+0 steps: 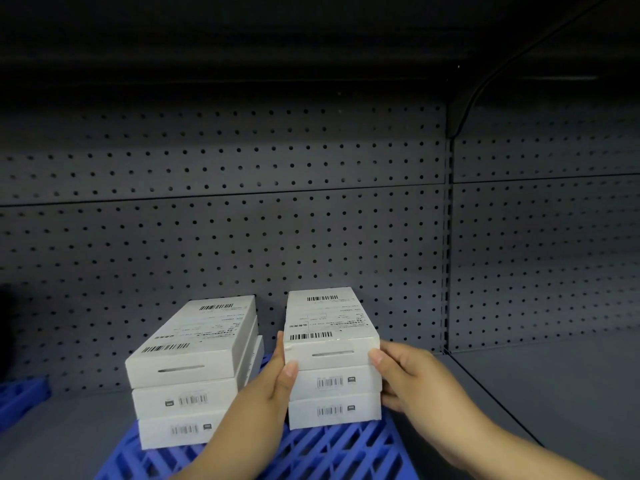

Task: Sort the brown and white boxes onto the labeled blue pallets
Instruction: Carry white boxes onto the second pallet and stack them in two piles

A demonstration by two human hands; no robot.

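Two stacks of flat white boxes stand on a blue pallet [332, 452] inside a grey shelf bay. The right stack is three high, and its top white box [327, 323] carries barcode labels. My left hand [282, 382] presses that box's left front corner, thumb on its front face. My right hand [398, 372] grips its right front corner, with lower fingers against the boxes beneath. The left stack [194, 372], also three high, sits slightly skewed and untouched.
A grey pegboard wall [242, 237] closes the back of the bay. A grey shelf floor [554, 382] spreads out to the right of the pallet. Part of a second blue pallet [20, 396] shows at the far left edge.
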